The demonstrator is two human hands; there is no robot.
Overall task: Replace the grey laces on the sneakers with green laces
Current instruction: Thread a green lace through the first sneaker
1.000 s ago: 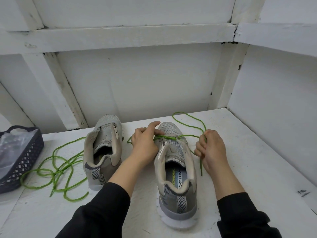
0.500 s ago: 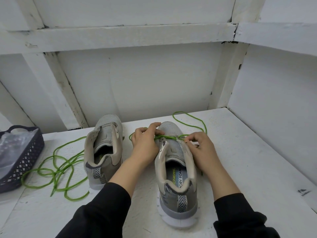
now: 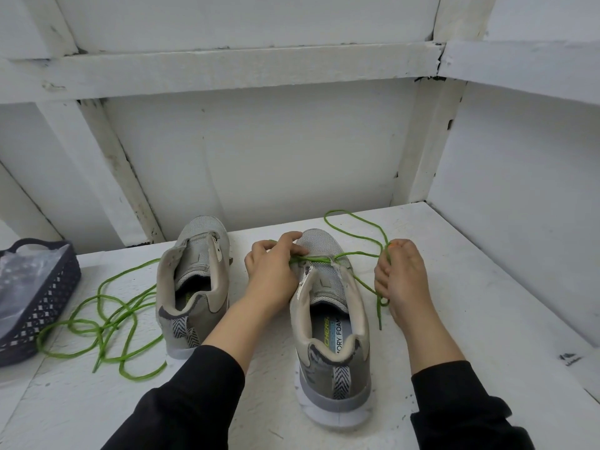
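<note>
Two grey sneakers stand heel-toward-me on the white table. The right sneaker [image 3: 328, 306] has a green lace [image 3: 355, 254] running across its lowest eyelets. My left hand [image 3: 272, 271] pinches the lace at the shoe's left side. My right hand [image 3: 401, 277] grips the other end out to the right of the shoe, with a loop trailing behind and the tip hanging down. The left sneaker [image 3: 194, 280] has no lace in it. A second green lace [image 3: 107, 319] lies tangled on the table to its left.
A dark plastic basket [image 3: 39, 306] holding clear plastic sits at the table's left edge. White walls with wooden beams close in the back and right side. Bare table [image 3: 470, 303] stretches right of my right hand.
My right hand went in to the shoe's eyelet half a second ago, then pulled back out to the right, drawing the lace through. My left hand stayed in place.
</note>
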